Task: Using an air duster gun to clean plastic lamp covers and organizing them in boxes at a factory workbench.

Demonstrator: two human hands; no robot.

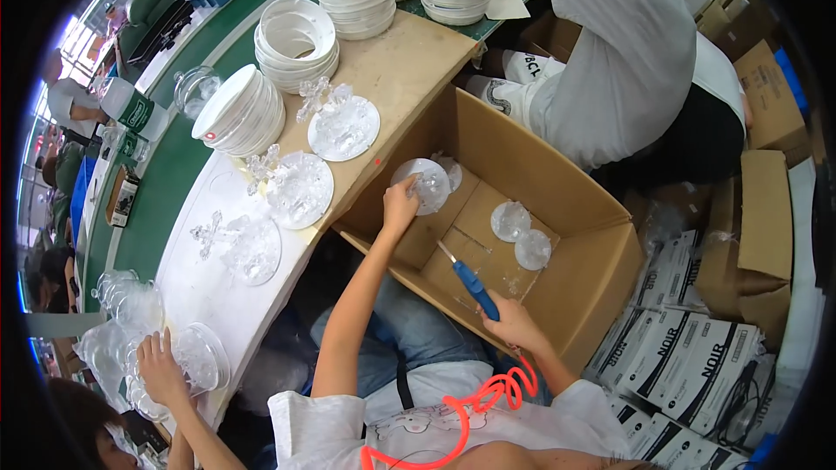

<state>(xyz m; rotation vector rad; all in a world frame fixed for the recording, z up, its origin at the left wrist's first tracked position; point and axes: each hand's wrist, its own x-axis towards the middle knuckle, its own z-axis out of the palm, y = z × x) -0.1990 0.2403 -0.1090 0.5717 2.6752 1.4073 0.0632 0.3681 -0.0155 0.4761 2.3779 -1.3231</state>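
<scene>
Behind the right hand (512, 324), toward the body, a red coiled cord (520, 387) loops near the wrist. That hand is closed around a blue-handled tool (473, 285), whose long axis slants forward and leftward, its tip well apart from the piece in the other hand. Ahead and left of that tip, the left hand (400, 207) grips a clear round piece (431, 189) at its near-left edge. Around both sits an open cardboard box (533, 161); two whitish discs (510, 221) lie on its floor, ahead of the right hand. Beyond the left hand, a table (440, 52) bears stacked white rings (355, 17).
</scene>
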